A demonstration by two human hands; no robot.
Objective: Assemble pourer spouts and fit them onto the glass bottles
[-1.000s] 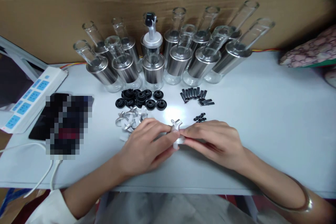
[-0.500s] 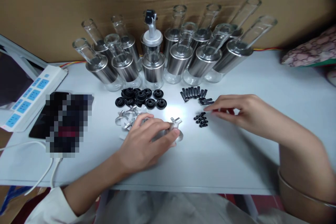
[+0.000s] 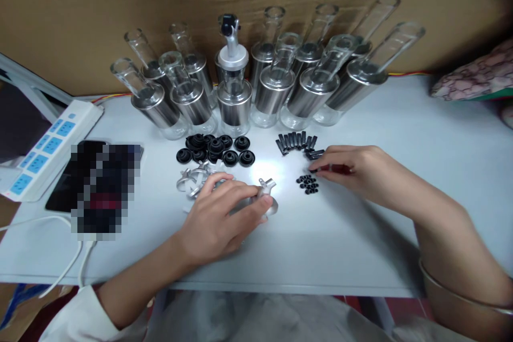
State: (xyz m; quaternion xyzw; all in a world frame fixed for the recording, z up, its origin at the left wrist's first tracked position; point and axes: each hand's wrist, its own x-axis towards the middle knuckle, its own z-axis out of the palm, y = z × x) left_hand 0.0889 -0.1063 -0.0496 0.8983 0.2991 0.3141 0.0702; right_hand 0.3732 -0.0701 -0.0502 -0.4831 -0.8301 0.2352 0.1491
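Left hand (image 3: 224, 208) pinches a silver, forked spout cap with a rounded base (image 3: 267, 188) between thumb and fingers, just above or on the white tabletop (image 3: 320, 262); contact below is hidden. Right hand (image 3: 360, 168) has thumb and forefinger nearly together at the far edge of a cluster of small black ring-like parts (image 3: 308, 184); a dark piece shows at the fingertips, but cannot tell whether it is gripped. Slim black lever-like strips (image 3: 294, 142) lie just beyond that cluster. A pile of similar silver caps (image 3: 196, 176) lies beside the left hand, partly covered by it; black round stepped discs (image 3: 216, 147) sit behind the pile. At the rear: clear glass bottles with brushed-steel sleeves (image 3: 276, 88), upright; one front bottle bears a silver spout top with black tip (image 3: 233, 56).
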